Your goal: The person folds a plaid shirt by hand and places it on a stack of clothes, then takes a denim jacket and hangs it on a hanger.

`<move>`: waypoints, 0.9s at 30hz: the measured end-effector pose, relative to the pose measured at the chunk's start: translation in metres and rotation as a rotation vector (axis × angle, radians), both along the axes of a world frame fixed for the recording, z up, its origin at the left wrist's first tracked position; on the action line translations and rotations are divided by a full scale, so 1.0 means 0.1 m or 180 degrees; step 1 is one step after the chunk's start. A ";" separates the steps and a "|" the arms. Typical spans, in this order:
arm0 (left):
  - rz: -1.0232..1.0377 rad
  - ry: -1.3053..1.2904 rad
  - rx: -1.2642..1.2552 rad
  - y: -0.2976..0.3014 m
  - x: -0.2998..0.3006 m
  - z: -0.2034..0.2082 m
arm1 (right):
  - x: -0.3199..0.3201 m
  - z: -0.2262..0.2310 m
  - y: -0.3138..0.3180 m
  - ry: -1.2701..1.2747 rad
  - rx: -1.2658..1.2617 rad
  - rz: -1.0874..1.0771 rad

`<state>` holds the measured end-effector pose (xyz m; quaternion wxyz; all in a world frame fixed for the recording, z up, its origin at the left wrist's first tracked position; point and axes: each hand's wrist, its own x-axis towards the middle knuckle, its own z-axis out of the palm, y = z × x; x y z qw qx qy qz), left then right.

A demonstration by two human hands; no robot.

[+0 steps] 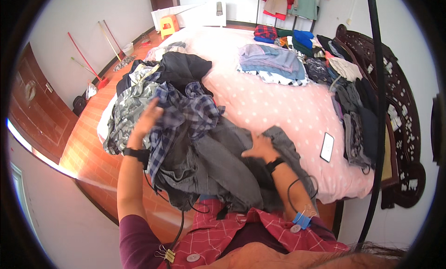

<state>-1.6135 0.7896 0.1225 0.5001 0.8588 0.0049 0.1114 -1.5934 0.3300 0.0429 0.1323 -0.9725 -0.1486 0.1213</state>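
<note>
Dark grey jeans (227, 164) lie across the near edge of the bed, right in front of me. My right hand (261, 148) rests on them with its fingers spread, gripping nothing I can see. Over the clothes pile on the left, my left hand (148, 116) is raised, open and slightly blurred. It is nearest to a blue-and-white checked shirt (168, 108) and a grey camouflage garment (130, 112). Behind these a black garment (186, 66) tops the pile. Whether the left fingertips touch the checked shirt I cannot tell.
Folded clothes (272, 62) are stacked on the pink dotted bedspread (274, 106). More clothes (348, 99) line the dark carved headboard (409, 125). A phone (327, 147) lies on the right. An orange stool (169, 25) and a red-handled broom (86, 57) stand beyond the bed's left side.
</note>
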 end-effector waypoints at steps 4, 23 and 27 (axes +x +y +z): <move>-0.0101 0.1139 0.3150 -0.77 0.66 -0.53 | 0.04 -0.59 0.17 -0.0359 -0.0256 0.0144; -0.0563 0.1226 0.2251 -0.77 1.33 -0.01 | -1.45 2.69 -1.19 -0.0142 0.2772 0.0118; -0.0979 0.1804 -0.0099 -1.36 0.05 0.37 | -1.15 2.80 -1.03 -0.0504 0.2857 0.1473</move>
